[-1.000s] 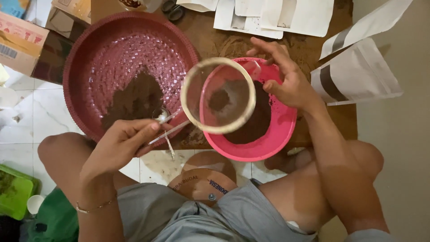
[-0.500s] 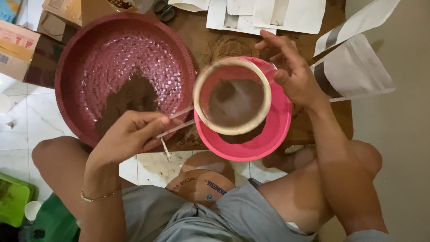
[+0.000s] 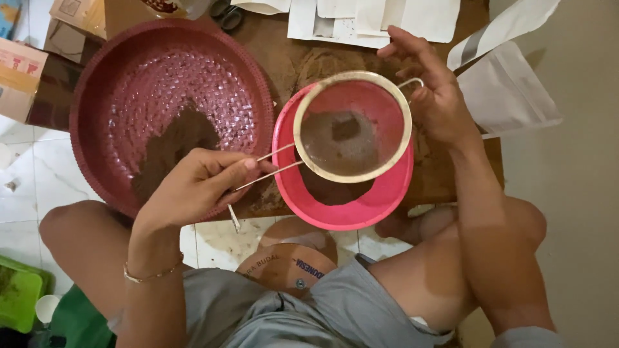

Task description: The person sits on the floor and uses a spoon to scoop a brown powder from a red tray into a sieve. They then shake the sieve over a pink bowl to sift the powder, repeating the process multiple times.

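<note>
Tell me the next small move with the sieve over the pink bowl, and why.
Probably a gentle tap or shake in place. The left hand grips the wire handle, the right hand steadies the far rim, and the sieve sits over the pink bowl with brown powder left in its mesh.

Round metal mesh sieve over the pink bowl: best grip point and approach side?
Probably the round metal mesh sieve's twin-wire handle, from the left, where the left hand pinches it. It sticks out sideways past the pink plastic bowl. The right hand steadies the far-rim hook.
</note>
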